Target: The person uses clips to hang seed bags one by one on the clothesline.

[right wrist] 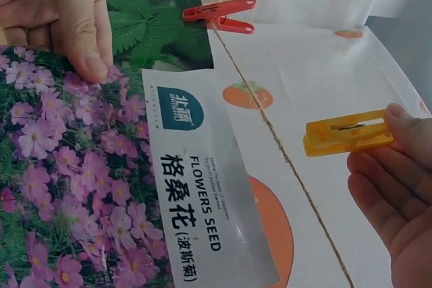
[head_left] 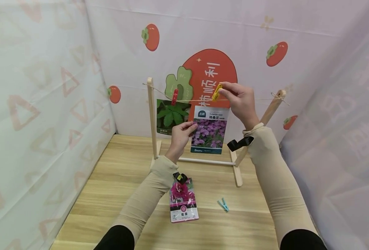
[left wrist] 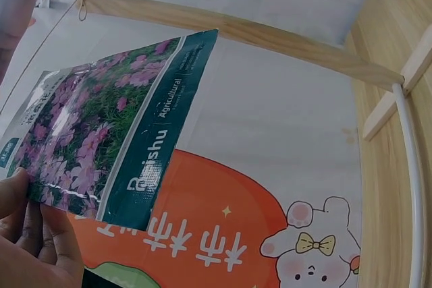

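head view, left to right: leaf packet [head_left: 169, 116], clipped to a string [right wrist: 273, 133] by a red peg [head_left: 174, 96]; left hand [head_left: 180, 138], pinching the left edge of a flower packet [head_left: 210, 133] near the string; pink packet [head_left: 183, 206], flat on the table [head_left: 125, 194]; yellow peg [head_left: 216, 93], pinched by the right hand [head_left: 240, 100] near the string; blue peg [head_left: 223, 205], on the table. the packets' contents are hidden. labels on the flower packet read "beishu", "agricultural", "flowers seed" and "格桑花 (波斯菊)".

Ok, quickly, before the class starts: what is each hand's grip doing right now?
Left grip: closed, pinching the purple-flower seed packet at its edge.
Right grip: closed, pinching the yellow clothespin between thumb and fingers.
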Action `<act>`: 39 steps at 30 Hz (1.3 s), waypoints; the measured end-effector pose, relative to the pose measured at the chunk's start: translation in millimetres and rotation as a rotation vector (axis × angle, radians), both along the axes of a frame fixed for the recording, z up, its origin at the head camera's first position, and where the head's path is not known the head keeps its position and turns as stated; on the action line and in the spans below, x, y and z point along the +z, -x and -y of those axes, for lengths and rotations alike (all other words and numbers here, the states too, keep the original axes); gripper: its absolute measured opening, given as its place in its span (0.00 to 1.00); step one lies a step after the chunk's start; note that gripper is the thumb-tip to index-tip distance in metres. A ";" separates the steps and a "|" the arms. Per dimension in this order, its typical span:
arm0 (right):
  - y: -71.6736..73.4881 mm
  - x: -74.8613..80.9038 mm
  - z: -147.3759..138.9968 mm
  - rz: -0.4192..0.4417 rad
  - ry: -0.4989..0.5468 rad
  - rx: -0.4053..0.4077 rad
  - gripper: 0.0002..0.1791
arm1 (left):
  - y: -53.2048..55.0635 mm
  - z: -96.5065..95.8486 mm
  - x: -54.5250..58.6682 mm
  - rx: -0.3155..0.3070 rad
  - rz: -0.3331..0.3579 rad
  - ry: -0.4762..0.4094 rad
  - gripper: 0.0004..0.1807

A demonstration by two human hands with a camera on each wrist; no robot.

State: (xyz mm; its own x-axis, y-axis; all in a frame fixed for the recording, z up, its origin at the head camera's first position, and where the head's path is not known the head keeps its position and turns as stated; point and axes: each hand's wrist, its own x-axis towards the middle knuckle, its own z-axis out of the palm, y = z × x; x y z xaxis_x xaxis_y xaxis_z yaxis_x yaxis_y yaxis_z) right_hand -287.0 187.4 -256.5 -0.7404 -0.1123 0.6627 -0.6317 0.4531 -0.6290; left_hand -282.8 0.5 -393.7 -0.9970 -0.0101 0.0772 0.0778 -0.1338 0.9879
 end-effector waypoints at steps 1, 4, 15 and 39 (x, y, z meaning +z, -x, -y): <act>1.4 -0.2 1.4 -0.005 0.004 -0.015 0.15 | 0.5 -0.3 0.6 0.001 -0.008 0.000 0.15; 4.7 -0.5 4.6 -0.009 -0.001 -0.056 0.14 | 1.7 -0.8 1.6 0.009 -0.018 -0.003 0.15; 9.7 -1.0 8.9 0.031 -0.113 -0.126 0.13 | 5.3 -5.4 2.7 0.034 -0.004 -0.048 0.14; 1.3 -1.9 5.9 0.265 -0.244 -0.089 0.22 | 3.0 -3.7 2.1 0.033 0.025 -0.071 0.15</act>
State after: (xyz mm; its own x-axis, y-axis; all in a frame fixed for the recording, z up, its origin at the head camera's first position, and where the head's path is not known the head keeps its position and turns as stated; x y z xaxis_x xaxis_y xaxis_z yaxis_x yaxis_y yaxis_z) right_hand -288.3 181.5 -258.5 -0.8967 -0.1711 0.4082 -0.4129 0.6557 -0.6321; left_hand -285.8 4.2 -391.6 -0.9976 -0.0476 0.0497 0.0584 -0.2017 0.9777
